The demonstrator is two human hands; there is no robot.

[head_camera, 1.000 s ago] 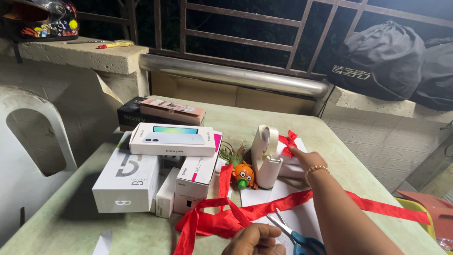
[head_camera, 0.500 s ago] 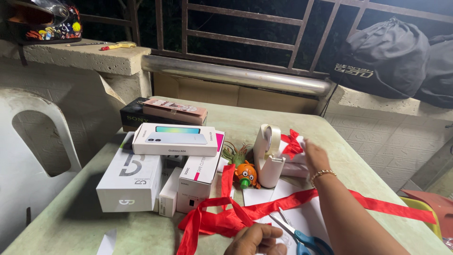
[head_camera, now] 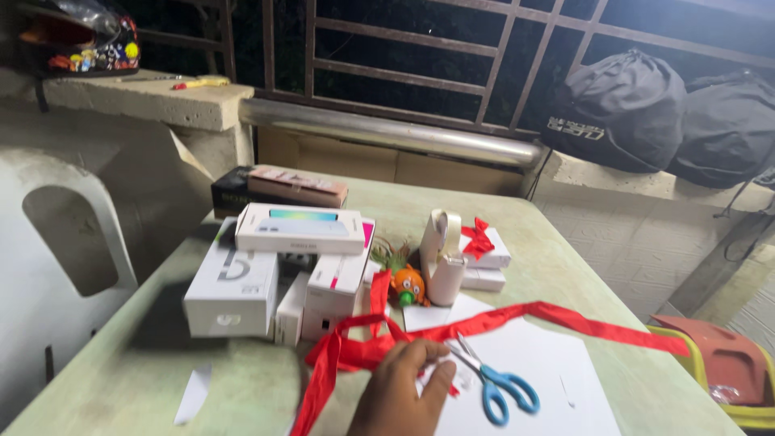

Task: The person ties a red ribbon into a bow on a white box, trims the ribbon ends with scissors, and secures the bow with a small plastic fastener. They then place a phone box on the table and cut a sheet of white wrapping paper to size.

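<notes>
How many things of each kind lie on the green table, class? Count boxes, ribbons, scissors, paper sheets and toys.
Boxes: at least 8, stacked, so some may be hidden
Red ribbons: 2, a long one and a bow
Scissors: 1
White paper sheets: 1 big one
Orange toys: 1
Total: 13

Ahead of my hand a dark window grille rises behind a steel rail. A white plastic chair stands far to its left, against a concrete ledge.
</notes>
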